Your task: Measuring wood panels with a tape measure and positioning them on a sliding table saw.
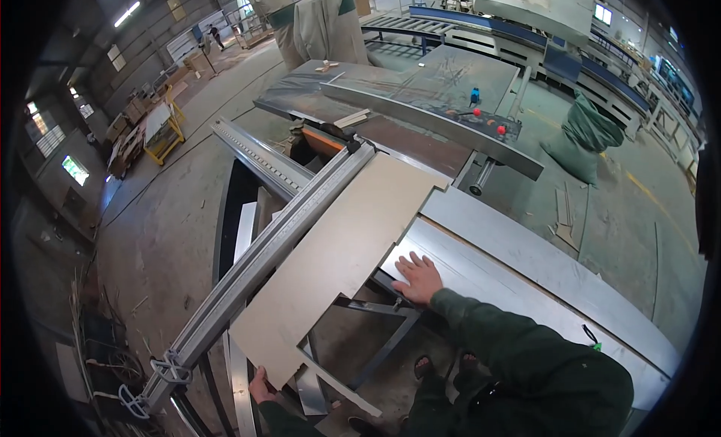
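Note:
A beige board (330, 245) with a stepped, notched edge lies across the metal saw table, its far long side along an aluminium fence (282, 234). At the board's near left corner, my left hand (260, 384) grips the edge, with part of the fingers hidden. My right hand (420, 278) rests flat, fingers spread, on the silver sliding table (496, 275) just right of the board's notched edge. Nothing is in that hand. A narrow strip of the board (342, 386) juts toward my feet.
Beyond the board stands the dark saw top (451, 76) with a metal rip fence (428, 118), red knobs and a small blue object (475, 96). A green sack (582, 140) sits on the floor at right. Frame bars (383, 351) cross below the board, near my feet.

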Available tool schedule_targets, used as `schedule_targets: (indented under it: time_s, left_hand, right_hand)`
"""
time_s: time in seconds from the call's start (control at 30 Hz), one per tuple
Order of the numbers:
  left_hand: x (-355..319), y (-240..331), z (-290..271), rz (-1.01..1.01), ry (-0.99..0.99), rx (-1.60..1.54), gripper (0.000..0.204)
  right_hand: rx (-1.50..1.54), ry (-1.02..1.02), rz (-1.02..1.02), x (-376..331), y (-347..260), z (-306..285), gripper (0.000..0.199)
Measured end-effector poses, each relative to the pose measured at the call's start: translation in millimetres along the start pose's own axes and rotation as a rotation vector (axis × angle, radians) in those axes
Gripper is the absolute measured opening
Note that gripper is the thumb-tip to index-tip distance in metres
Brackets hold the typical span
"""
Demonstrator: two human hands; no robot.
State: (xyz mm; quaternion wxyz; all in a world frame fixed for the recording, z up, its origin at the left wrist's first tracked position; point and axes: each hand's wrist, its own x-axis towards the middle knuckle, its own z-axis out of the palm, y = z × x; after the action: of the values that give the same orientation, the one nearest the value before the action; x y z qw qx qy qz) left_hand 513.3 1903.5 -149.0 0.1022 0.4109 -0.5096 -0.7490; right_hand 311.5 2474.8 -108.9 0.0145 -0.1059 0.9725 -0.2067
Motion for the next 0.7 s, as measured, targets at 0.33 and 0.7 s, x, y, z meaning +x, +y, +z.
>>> schedule_targets:
  time_s: [0.33, 0.7]
  left_hand:
    - [-175, -19, -17, 0.066, -0.204, -0.113, 0.050]
    - [-355, -16, 6, 0.603, 0.179, 0.108, 0.055]
  right_hand:
    - [0.587, -0.312, 0.197, -112, -53, -23, 0.067]
    - [1.340, -0.448, 0.172, -212, -72, -112, 0.087]
